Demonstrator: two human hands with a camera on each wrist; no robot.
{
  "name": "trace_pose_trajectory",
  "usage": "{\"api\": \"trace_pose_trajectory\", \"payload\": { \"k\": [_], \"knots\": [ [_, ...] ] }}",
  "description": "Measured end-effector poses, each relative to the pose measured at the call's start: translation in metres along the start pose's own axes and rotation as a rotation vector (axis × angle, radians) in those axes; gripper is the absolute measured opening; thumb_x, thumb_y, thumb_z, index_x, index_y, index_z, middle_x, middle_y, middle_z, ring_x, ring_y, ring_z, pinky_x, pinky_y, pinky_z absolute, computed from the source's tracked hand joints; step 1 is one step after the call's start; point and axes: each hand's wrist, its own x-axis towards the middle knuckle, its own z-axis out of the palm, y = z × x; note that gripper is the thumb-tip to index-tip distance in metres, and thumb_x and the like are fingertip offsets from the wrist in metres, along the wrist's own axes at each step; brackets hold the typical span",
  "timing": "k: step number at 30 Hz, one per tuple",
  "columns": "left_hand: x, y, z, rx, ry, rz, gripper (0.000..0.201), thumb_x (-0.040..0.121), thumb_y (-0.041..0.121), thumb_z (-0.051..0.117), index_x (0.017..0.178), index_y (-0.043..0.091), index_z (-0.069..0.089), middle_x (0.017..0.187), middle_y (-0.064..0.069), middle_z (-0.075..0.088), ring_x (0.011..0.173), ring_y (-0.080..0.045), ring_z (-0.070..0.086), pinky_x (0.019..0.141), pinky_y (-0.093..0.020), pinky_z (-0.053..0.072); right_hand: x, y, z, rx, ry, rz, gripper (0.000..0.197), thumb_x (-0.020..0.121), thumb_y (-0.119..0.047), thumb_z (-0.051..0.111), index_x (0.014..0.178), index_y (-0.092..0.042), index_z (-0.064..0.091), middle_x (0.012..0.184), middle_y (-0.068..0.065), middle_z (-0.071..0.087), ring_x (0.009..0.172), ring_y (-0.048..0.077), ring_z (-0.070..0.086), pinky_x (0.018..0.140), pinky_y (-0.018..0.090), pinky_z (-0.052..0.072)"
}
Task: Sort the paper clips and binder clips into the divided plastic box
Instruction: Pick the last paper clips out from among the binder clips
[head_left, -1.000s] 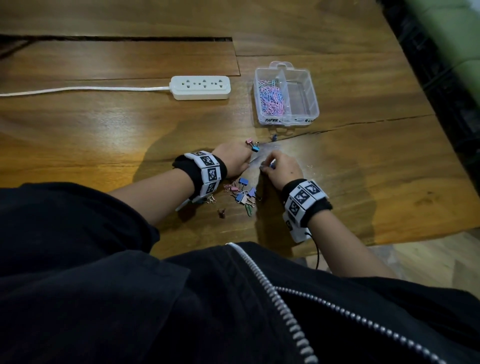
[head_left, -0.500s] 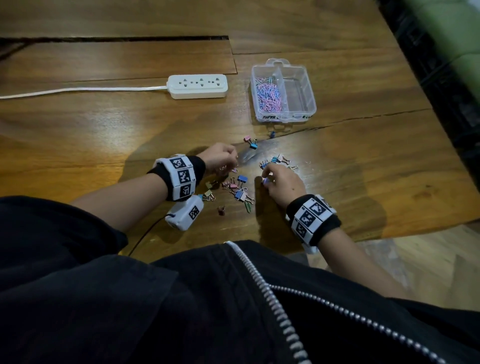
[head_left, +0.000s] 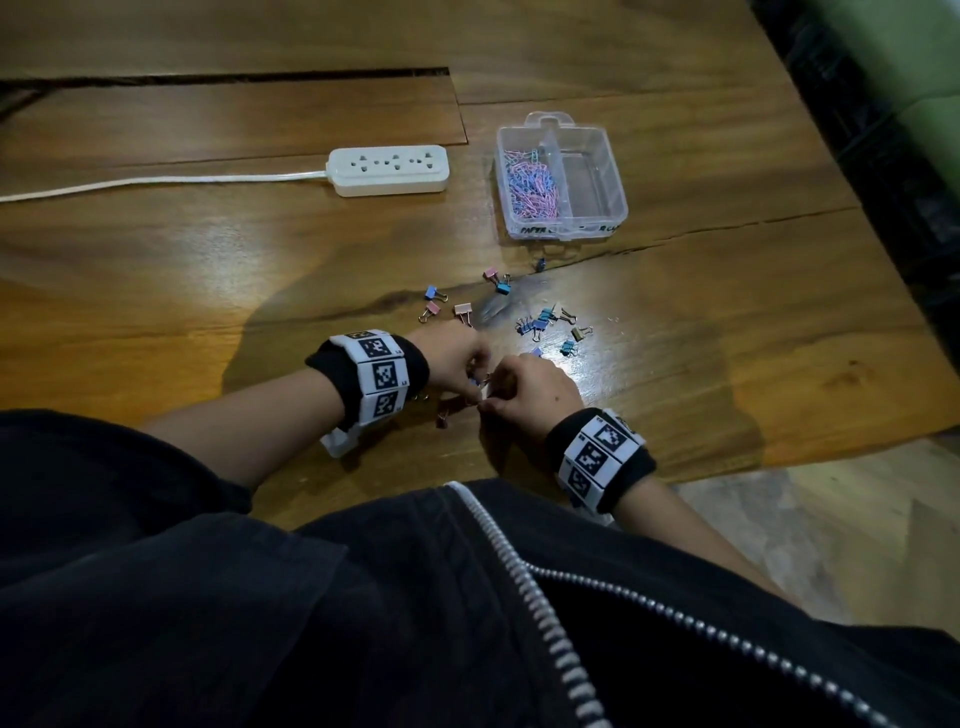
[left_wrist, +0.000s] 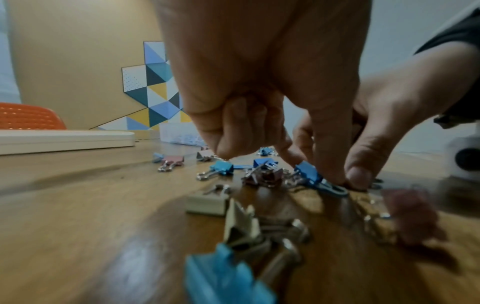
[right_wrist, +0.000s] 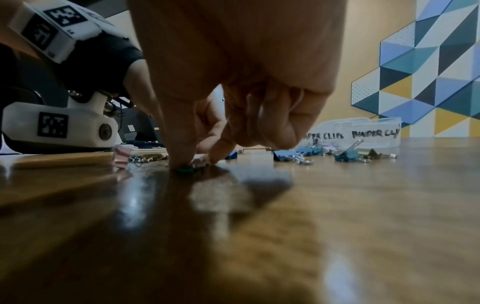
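From the head view, the left hand (head_left: 457, 361) and right hand (head_left: 535, 387) meet over a small heap of binder clips (head_left: 467, 400) near the front edge of the wooden surface (head_left: 208, 270). More binder clips lie scattered between the hands and the divided plastic box (head_left: 563, 179), well apart from it. The box's left compartment holds pink and blue paper clips (head_left: 530, 182); its right compartment looks bare. A white power strip (head_left: 389, 170) lies to the left of the box.

From the left wrist, the left hand's fingers (left_wrist: 228, 131) are curled with the tips close together just above the surface; whether that grip holds anything I cannot tell. Beside it the right hand's thumb and forefinger close narrowly on the wire handle of a blue binder clip (left_wrist: 309, 176). Beige, pink and blue clips lie blurred in the foreground.

From the right wrist, the right thumb (right_wrist: 179, 148) and forefinger press down at the surface on something small and dark, with a pale clip between them; here I cannot tell what the pinch has hold of. The box's front wall reads paper clips and binder clips.

To do this step well, I judge it best to take one clip by its handle, lift it clear of the tangle so none trail, and carry it to the right compartment
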Motion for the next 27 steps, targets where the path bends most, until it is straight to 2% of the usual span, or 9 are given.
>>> {"api": "trace_pose_trajectory", "payload": {
  "k": [5, 9, 12, 15, 17, 19, 21, 25, 27],
  "knots": [
    [-0.003, -0.008, -0.003, -0.117, -0.028, -0.044, 0.017, 0.076, 0.026, 0.071, 0.084, 0.015, 0.06, 0.068, 0.009, 0.05, 0.065, -0.007, 0.046, 0.052, -0.017, 0.032, -0.001, 0.006, -0.003, 0.038, -0.003, -0.003, 0.022, 0.08, -0.028, 0.065, 0.098, -0.017, 0.059, 0.103, 0.002, 0.063, 0.095, 0.019, 0.058, 0.071, 0.025, 0.039],
    [-0.007, -0.021, -0.011, -0.331, 0.037, -0.094, 0.015, 0.075, 0.024, 0.072, 0.073, 0.018, 0.059, 0.08, 0.0, 0.06, 0.076, -0.014, 0.054, 0.068, -0.025, 0.043, 0.001, 0.014, -0.012, 0.035, 0.002, 0.013, 0.02, 0.082, -0.023, 0.061, 0.1, -0.016, 0.057, 0.094, -0.001, 0.058, 0.086, 0.016, 0.054, 0.069, 0.023, 0.038],
    [-0.011, -0.027, -0.019, -0.723, 0.089, -0.223, 0.017, 0.077, 0.022, 0.071, 0.068, 0.017, 0.057, 0.065, 0.002, 0.052, 0.054, -0.009, 0.045, 0.049, -0.018, 0.04, 0.003, 0.014, -0.016, 0.033, 0.021, 0.003, 0.02, 0.083, -0.025, 0.061, 0.101, -0.018, 0.054, 0.093, -0.004, 0.054, 0.085, 0.014, 0.052, 0.06, 0.019, 0.038],
    [-0.012, -0.033, -0.021, -1.241, 0.109, -0.316, 0.013, 0.082, 0.016, 0.064, 0.072, 0.008, 0.06, 0.055, 0.005, 0.044, 0.042, -0.005, 0.035, 0.036, -0.014, 0.03, 0.005, 0.003, -0.009, 0.011, 0.032, -0.051, 0.027, 0.082, -0.031, 0.063, 0.106, -0.021, 0.055, 0.104, -0.001, 0.058, 0.097, 0.016, 0.054, 0.076, 0.024, 0.045],
    [-0.012, -0.035, -0.02, -1.424, 0.088, -0.349, 0.014, 0.084, 0.015, 0.06, 0.072, 0.008, 0.058, 0.047, 0.008, 0.041, 0.037, -0.003, 0.032, 0.033, -0.012, 0.026, 0.008, -0.004, -0.004, -0.05, 0.024, -0.079, 0.034, 0.083, -0.032, 0.062, 0.114, -0.021, 0.055, 0.11, 0.002, 0.056, 0.102, 0.019, 0.053, 0.079, 0.026, 0.041],
    [-0.011, -0.035, -0.018, -1.392, 0.078, -0.375, 0.015, 0.084, 0.017, 0.061, 0.071, 0.01, 0.059, 0.049, 0.007, 0.041, 0.041, -0.005, 0.032, 0.034, -0.014, 0.025, 0.01, -0.008, -0.001, -0.081, 0.024, -0.089, 0.034, 0.085, -0.024, 0.061, 0.118, -0.018, 0.055, 0.114, 0.005, 0.055, 0.105, 0.021, 0.053, 0.079, 0.027, 0.041],
    [-0.011, -0.034, -0.017, -1.164, 0.089, -0.387, 0.015, 0.082, 0.022, 0.064, 0.07, 0.013, 0.063, 0.059, 0.005, 0.045, 0.05, -0.008, 0.033, 0.04, -0.016, 0.029, 0.011, -0.008, -0.002, -0.091, 0.019, -0.083, 0.03, 0.087, -0.016, 0.057, 0.117, -0.015, 0.056, 0.115, 0.007, 0.055, 0.106, 0.024, 0.053, 0.082, 0.03, 0.043],
    [-0.013, -0.039, -0.017, -0.778, 0.065, -0.382, 0.02, 0.078, 0.023, 0.069, 0.065, 0.013, 0.058, 0.066, 0.002, 0.055, 0.04, -0.003, 0.043, 0.037, -0.014, 0.034, 0.012, -0.004, -0.004, -0.077, -0.026, -0.047, 0.018, 0.089, -0.023, 0.055, 0.102, -0.011, 0.058, 0.107, 0.005, 0.053, 0.1, 0.021, 0.052, 0.079, 0.028, 0.038],
    [-0.014, -0.043, -0.018, -0.669, 0.035, -0.374, 0.02, 0.078, 0.02, 0.069, 0.065, 0.012, 0.055, 0.071, 0.001, 0.057, 0.047, -0.005, 0.047, 0.041, -0.015, 0.037, 0.013, -0.001, -0.007, -0.061, -0.053, -0.022, 0.013, 0.089, -0.023, 0.055, 0.095, -0.011, 0.057, 0.1, 0.002, 0.049, 0.092, 0.017, 0.049, 0.079, 0.027, 0.037]
  ]
}}
